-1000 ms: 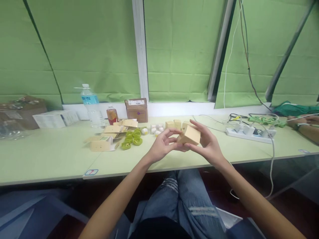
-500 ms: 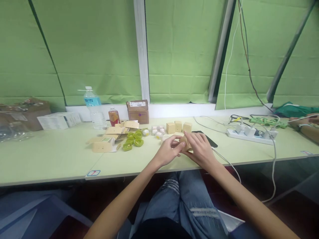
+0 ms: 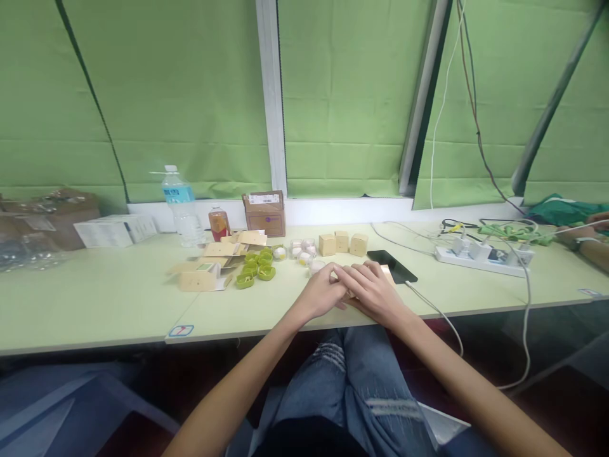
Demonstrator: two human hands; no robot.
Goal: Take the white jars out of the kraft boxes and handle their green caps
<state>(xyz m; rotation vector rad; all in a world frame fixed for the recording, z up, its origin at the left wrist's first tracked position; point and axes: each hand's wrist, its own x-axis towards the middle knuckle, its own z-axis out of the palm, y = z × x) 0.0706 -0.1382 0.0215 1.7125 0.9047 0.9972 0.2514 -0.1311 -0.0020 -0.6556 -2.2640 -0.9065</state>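
Observation:
Both my hands rest on the pale green table (image 3: 118, 298) near its front edge, pressed together over a small tan cardboard box (image 3: 387, 272). Only a corner of that box shows past my right hand (image 3: 372, 292), which lies over it with fingers curled down. My left hand (image 3: 321, 296) touches the box's left side, its fingertips meeting the right hand's. Just behind them stand three folded tan boxes (image 3: 341, 243) in a row.
A black phone (image 3: 392, 266) with a cable lies right of my hands. Left of them are white round pieces (image 3: 304, 251), green pieces (image 3: 257, 270), flat box blanks (image 3: 204, 273), a water bottle (image 3: 181, 206) and a brown carton (image 3: 265, 214). A power strip (image 3: 480, 257) and another person's arm (image 3: 590, 244) are at right.
My hands have come down from holding the box in the air and now press it onto the table, covering nearly all of it.

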